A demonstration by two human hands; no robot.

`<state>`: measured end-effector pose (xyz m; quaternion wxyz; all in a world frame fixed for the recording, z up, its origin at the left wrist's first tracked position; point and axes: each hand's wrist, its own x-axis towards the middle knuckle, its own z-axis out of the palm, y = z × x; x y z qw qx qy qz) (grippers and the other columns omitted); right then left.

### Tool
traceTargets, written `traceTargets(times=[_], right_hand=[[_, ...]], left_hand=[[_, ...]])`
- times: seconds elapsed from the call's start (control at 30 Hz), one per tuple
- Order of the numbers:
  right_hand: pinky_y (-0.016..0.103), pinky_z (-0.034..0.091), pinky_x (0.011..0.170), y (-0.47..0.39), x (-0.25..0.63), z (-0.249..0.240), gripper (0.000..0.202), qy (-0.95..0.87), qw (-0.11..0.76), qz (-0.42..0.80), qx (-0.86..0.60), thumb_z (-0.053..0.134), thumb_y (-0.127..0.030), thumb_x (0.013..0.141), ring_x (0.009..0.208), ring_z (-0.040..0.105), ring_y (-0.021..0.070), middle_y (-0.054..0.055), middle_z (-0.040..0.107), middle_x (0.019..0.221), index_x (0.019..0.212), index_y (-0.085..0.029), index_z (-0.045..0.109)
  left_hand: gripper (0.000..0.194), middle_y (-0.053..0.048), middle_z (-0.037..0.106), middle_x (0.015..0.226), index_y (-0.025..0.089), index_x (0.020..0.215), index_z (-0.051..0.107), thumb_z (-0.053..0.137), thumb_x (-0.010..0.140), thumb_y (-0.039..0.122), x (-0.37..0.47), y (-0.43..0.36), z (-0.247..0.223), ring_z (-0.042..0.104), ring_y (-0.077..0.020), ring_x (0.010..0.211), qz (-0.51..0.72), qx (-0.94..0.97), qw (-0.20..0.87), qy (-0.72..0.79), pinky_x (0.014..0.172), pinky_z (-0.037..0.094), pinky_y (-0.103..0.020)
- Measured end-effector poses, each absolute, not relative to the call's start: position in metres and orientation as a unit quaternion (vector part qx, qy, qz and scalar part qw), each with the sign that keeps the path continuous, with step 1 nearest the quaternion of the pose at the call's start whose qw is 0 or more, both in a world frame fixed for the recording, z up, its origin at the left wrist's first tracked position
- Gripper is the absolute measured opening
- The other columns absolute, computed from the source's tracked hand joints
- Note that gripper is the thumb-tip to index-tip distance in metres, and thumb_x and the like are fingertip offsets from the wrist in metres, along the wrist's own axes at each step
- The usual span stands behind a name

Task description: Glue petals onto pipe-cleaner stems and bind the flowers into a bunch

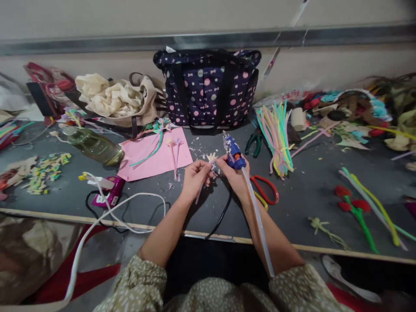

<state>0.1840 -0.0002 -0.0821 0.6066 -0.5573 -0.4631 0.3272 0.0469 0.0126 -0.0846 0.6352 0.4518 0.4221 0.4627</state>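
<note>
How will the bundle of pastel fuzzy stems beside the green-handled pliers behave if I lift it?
The bundle looks light for its bulk: thin stems with gaps between them. It will probably flex yet hold its shape, as the loose yellow stem keeps a curve. The upper ends fan out, so some may splay or slip free.

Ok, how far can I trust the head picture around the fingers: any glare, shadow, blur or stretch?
Head view: light looks dim and flat, with no strong glare by the left hand or glue gun; soft shadow on the dark tabletop between the forearms; flower piece too soft for fine detail; outer edges look stretched.
</note>
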Motion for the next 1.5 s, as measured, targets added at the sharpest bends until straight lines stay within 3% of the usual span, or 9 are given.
traceTargets(times=[0.33, 0.6, 0.8, 1.0, 1.5], right_hand=[[0.026, 0.043, 0.053, 0.0, 0.182, -0.081, 0.023, -0.444, 0.603, 0.355, -0.56, 0.068, -0.04, 0.075, 0.055, 0.051, 0.0116, -0.003, 0.057, 0.064, 0.079, -0.019, 0.06], [0.026, 0.043, 0.055, 0.0, 0.187, -0.083, 0.017, -0.471, 0.598, 0.344, -0.55, 0.064, -0.036, 0.077, 0.057, 0.051, 0.0118, -0.003, 0.055, 0.066, 0.079, -0.021, 0.056], [0.026, 0.044, 0.059, -0.005, 0.192, -0.069, 0.007, -0.582, 0.499, 0.37, -0.524, 0.062, -0.026, 0.076, 0.06, 0.052, 0.0126, -0.003, 0.057, 0.07, 0.077, -0.022, 0.057], [0.026, 0.044, 0.06, -0.007, 0.193, -0.073, 0.007, -0.629, 0.454, 0.398, -0.49, 0.06, -0.024, 0.076, 0.062, 0.051, 0.0132, -0.002, 0.057, 0.071, 0.082, -0.021, 0.061], [0.024, 0.039, 0.044, -0.006, 0.192, -0.089, 0.006, -0.585, 0.442, 0.453, -0.507, 0.06, -0.019, 0.071, 0.044, 0.046, 0.011, -0.005, 0.053, 0.051, 0.076, -0.022, 0.059]], left_hand=[[0.03, 0.001, 0.063, 0.06, 0.016, 0.077, 0.059, 0.069, 0.077, 0.044, 0.047, 0.013, -0.086, 0.049, -0.0064, 0.039, 0.461, 0.479, 0.616, 0.423, 0.04, 0.04, -0.018], [0.029, 0.002, 0.062, 0.059, 0.016, 0.078, 0.06, 0.071, 0.074, 0.043, 0.043, 0.018, -0.083, 0.047, -0.0059, 0.037, 0.488, 0.392, 0.664, 0.41, 0.038, 0.038, -0.019], [0.028, 0.003, 0.061, 0.058, 0.016, 0.079, 0.06, 0.072, 0.073, 0.04, 0.037, 0.024, -0.082, 0.045, -0.0059, 0.037, 0.531, 0.338, 0.665, 0.402, 0.037, 0.039, -0.02], [0.029, 0.004, 0.06, 0.057, 0.016, 0.077, 0.059, 0.073, 0.071, 0.041, 0.035, 0.025, -0.08, 0.044, -0.0053, 0.037, 0.543, 0.319, 0.658, 0.414, 0.037, 0.038, -0.02], [0.029, 0.003, 0.061, 0.059, 0.016, 0.077, 0.059, 0.073, 0.073, 0.041, 0.034, 0.025, -0.083, 0.044, -0.0049, 0.038, 0.561, 0.338, 0.642, 0.398, 0.038, 0.038, -0.019]])
